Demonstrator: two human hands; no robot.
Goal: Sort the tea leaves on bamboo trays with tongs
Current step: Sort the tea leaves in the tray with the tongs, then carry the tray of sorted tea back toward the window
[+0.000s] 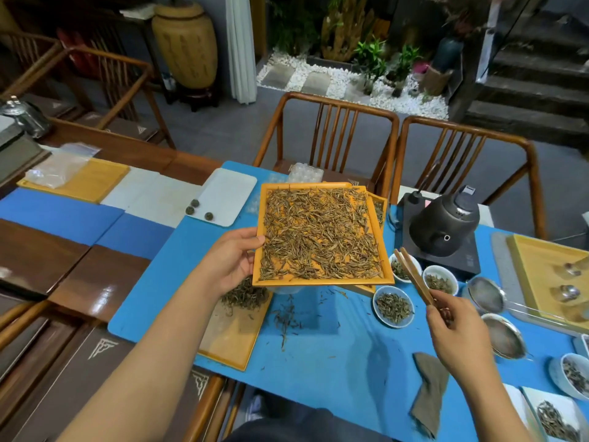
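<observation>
My left hand (231, 260) grips the left edge of an orange bamboo tray (387, 269), lifted above the blue mat and covered with dry brown tea leaves (318, 234). My right hand (459, 333) holds wooden tongs (412, 275) to the tray's right, their tips pointing up-left over small white bowls. A second tray (236, 339) lies on the mat below, with a small heap of leaves at its far end. Another tray edge (381, 205) shows behind the lifted one. Loose leaves (287, 317) are scattered on the mat.
Three white bowls of leaves (393, 306) stand right of the tray. A black kettle on its base (443, 224), metal strainers (484, 295), a grey cloth (427, 390) and more dishes lie to the right. A white tray with tea balls (223, 196) sits at the back. Chairs stand beyond the table.
</observation>
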